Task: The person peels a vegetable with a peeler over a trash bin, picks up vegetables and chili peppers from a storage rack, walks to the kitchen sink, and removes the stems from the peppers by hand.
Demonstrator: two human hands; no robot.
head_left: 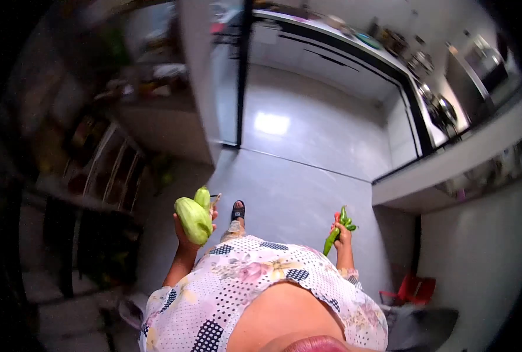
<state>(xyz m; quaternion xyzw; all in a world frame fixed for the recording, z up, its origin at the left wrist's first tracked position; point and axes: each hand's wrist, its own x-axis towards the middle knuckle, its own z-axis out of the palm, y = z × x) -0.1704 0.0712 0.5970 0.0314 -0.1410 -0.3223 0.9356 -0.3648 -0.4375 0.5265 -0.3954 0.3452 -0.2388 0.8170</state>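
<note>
My left hand (186, 242) is wrapped round light green squashes (194, 222), one large and lumpy, with a smaller rounded end rising beside it. A thin pale piece with a dark stem pokes out by the fingers; its kind is too small to make out. On the other side, my right hand (344, 236) grips a bunch of green chili peppers (332, 240). One long pepper hangs below the fist and several shorter tips stick out above, with a bit of red among them. Both hands are held out at the sides, over the floor.
A sliding door frame (244, 76) opens ahead onto a kitchen with a long counter (325, 28) bearing pots and dishes. Dim shelves (111, 158) stand at the left. A red chair (416, 290) is at the lower right. My sandalled foot (238, 212) is on the grey floor (290, 193).
</note>
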